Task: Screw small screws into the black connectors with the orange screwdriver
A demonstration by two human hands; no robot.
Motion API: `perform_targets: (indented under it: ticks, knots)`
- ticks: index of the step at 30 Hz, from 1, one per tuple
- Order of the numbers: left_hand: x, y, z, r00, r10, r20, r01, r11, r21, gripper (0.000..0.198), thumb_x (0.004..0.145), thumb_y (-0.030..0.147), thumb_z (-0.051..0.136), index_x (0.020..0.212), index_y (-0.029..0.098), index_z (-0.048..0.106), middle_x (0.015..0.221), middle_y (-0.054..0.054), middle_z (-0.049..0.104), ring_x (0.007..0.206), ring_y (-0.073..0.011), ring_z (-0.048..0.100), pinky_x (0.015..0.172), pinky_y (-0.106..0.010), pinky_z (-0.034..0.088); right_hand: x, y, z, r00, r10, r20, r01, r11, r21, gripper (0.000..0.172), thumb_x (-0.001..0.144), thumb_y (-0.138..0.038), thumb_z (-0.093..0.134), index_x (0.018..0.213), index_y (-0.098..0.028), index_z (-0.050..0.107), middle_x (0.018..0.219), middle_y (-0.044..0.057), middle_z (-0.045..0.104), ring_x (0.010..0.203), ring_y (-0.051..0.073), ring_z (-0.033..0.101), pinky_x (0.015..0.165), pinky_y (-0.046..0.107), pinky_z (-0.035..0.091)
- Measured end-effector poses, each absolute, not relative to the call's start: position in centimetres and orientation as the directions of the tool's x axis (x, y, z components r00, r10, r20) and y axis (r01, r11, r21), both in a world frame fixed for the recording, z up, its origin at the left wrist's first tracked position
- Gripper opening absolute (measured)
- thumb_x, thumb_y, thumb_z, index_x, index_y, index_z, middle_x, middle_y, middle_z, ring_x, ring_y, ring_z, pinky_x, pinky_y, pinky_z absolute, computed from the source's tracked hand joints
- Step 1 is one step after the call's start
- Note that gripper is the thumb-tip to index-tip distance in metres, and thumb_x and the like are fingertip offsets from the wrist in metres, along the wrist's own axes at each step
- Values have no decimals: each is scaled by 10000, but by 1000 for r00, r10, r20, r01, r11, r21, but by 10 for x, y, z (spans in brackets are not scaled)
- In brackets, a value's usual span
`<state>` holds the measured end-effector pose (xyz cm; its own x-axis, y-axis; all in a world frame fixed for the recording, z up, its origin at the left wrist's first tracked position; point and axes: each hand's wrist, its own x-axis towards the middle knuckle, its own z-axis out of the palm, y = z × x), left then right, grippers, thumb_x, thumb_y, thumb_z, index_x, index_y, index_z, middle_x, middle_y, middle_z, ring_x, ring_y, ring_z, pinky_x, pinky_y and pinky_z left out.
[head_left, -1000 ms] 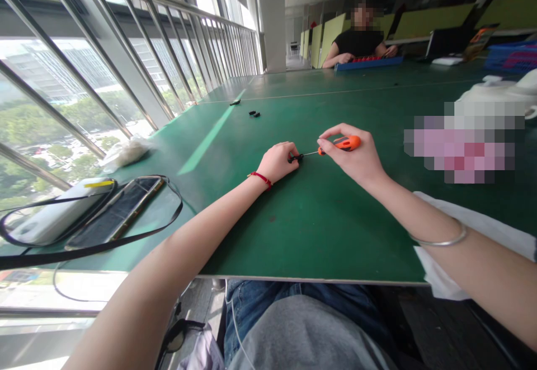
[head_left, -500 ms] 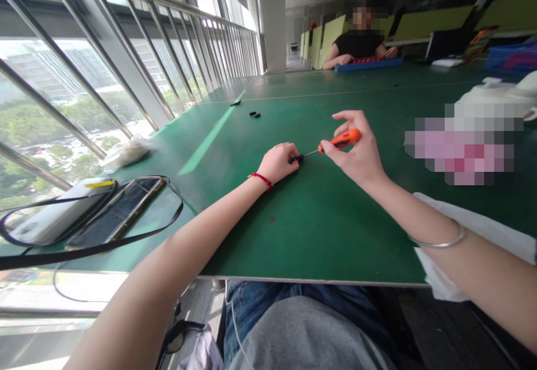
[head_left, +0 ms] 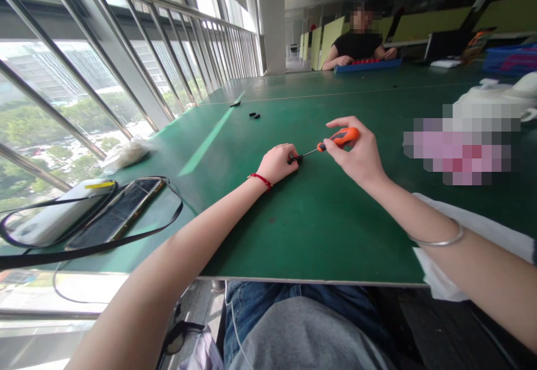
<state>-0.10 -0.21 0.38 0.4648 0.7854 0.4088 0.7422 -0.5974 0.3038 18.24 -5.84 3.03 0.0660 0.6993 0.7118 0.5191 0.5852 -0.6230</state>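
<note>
My left hand (head_left: 277, 163) rests on the green table (head_left: 319, 219) with its fingers curled round a small black part (head_left: 296, 158). My right hand (head_left: 356, 154) grips a small screwdriver with an orange handle (head_left: 343, 136). Its thin metal shaft slopes down to the left and its tip meets the black part. A red string circles my left wrist and a silver bangle sits on my right forearm.
A phone (head_left: 117, 210), a white power bank (head_left: 56, 216) and black cables lie at the table's left corner. Small black parts (head_left: 254, 115) sit farther back. White cloth (head_left: 444, 280) hangs at the right edge. A seated person (head_left: 361, 42) works at the far end beside the window railing.
My right hand's fingers have shifted round the orange handle, lifting off and closing on it again, while the tip stays on the black part. My left hand has not moved.
</note>
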Motion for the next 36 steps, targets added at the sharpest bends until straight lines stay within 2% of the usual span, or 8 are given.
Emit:
perform_targets:
  ticks: [3, 8, 12, 18, 21, 27, 31, 36]
  knots:
    - [-1, -2, 4, 465, 789, 402, 744, -594, 307, 137, 700, 173, 565, 818, 171, 634, 884, -43, 665, 780, -179, 612, 713, -282, 503, 182, -58, 30, 115, 642, 758, 511, 616, -600, 421, 685, -307, 678, 1074, -243, 529, 797, 10, 602, 640, 157, 567, 608, 305, 465]
    - [-1, -2, 4, 468, 785, 406, 741, -599, 305, 131, 703, 175, 562, 813, 168, 633, 889, -45, 666, 767, -177, 608, 708, -286, 500, 183, -59, 32, 65, 716, 695, 552, 554, -623, 163, 752, -376, 616, 809, -225, 593, 698, 1, 597, 597, 141, 547, 602, 292, 439]
    - [-1, -2, 4, 470, 785, 404, 742, -599, 302, 135, 698, 173, 565, 815, 169, 631, 881, -43, 666, 771, -177, 610, 709, -283, 500, 183, -59, 32, 87, 676, 731, 476, 617, -627, 347, 676, -266, 663, 999, -236, 541, 734, -17, 578, 595, 137, 532, 599, 289, 450]
    - [-1, -2, 3, 461, 791, 403, 748, -590, 304, 139, 704, 179, 559, 822, 176, 633, 900, -42, 667, 786, -177, 612, 723, -282, 503, 183, -60, 32, 27, 774, 632, 488, 542, -684, 164, 731, -334, 625, 843, -222, 582, 612, -31, 519, 523, 126, 502, 544, 282, 421]
    - [-1, -2, 3, 466, 786, 406, 742, -597, 306, 139, 701, 170, 559, 818, 174, 634, 893, -42, 666, 777, -179, 611, 714, -284, 503, 183, -60, 31, 66, 696, 715, 477, 607, -636, 354, 683, -269, 663, 1014, -232, 541, 721, -14, 565, 586, 139, 533, 571, 287, 444]
    - [-1, -3, 4, 464, 784, 412, 740, -599, 306, 127, 706, 165, 561, 808, 169, 636, 891, -46, 664, 769, -178, 610, 716, -287, 503, 182, -62, 32, 37, 722, 691, 573, 551, -607, 138, 749, -334, 622, 832, -226, 598, 696, 0, 600, 568, 137, 535, 590, 296, 427]
    - [-1, -3, 4, 467, 788, 402, 742, -596, 306, 130, 705, 168, 566, 815, 168, 636, 889, -46, 664, 775, -181, 610, 712, -288, 503, 182, -63, 32, 72, 655, 752, 536, 611, -583, 353, 706, -283, 649, 1041, -240, 544, 789, 18, 617, 652, 167, 574, 597, 300, 447]
    - [-2, -2, 3, 470, 780, 413, 739, -604, 298, 124, 709, 168, 560, 809, 168, 632, 889, -47, 661, 767, -177, 604, 714, -288, 498, 181, -64, 33, 55, 711, 701, 596, 540, -594, 168, 777, -395, 596, 797, -228, 592, 718, 7, 610, 596, 147, 555, 590, 289, 422]
